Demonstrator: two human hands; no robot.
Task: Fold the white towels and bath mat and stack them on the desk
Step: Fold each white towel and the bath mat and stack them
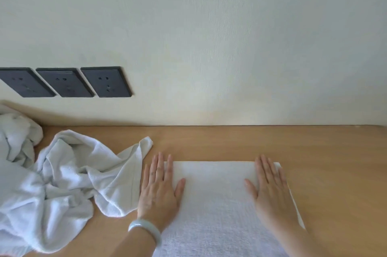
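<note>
Two flat hands, left hand (160, 190) and right hand (272, 190), press towel (213, 194).

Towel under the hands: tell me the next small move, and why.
Probably pinch the far corners and fold the towel toward the near edge. The left hand and right hand lie flat on its side edges, fingers straight, and it lies smooth on the desk, so smoothing looks done. The crumpled pile at the left is not yet folded.
</note>
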